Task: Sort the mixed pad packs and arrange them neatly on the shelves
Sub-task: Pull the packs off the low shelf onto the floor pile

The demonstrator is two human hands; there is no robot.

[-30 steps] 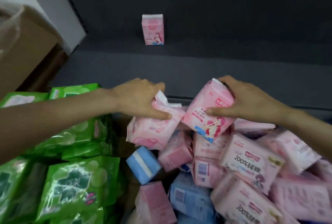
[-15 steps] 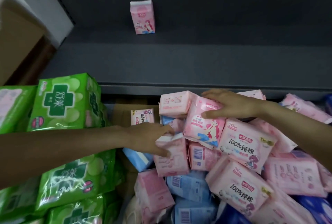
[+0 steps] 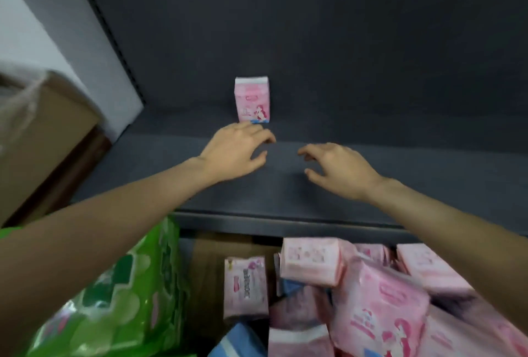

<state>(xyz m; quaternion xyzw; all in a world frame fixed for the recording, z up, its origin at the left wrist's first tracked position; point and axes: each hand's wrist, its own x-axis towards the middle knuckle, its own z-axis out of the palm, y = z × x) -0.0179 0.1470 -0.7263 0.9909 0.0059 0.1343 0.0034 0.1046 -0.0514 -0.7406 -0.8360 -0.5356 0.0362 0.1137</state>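
Landmark: I take the dark shelf (image 3: 314, 185) as reference.
Shelved packs: one pink pad pack (image 3: 252, 99), upright at the back of the shelf.
Left hand (image 3: 234, 153): over the shelf, just before the upright pack; grip spread loosely, holding nothing.
Right hand (image 3: 340, 168): over the shelf, to the right of the left hand; fingers loosely curled, grip holding nothing.
Unsorted heap: pink packs (image 3: 380, 302) below the shelf's front edge; I count at least six, blur prevents an exact figure.
Blue packs: one visible, blue pack (image 3: 240, 342), below the shelf.
Green packs: green packs (image 3: 123, 308) below the shelf, left; number unclear.
Cardboard box (image 3: 43, 139): one, left of the shelf.
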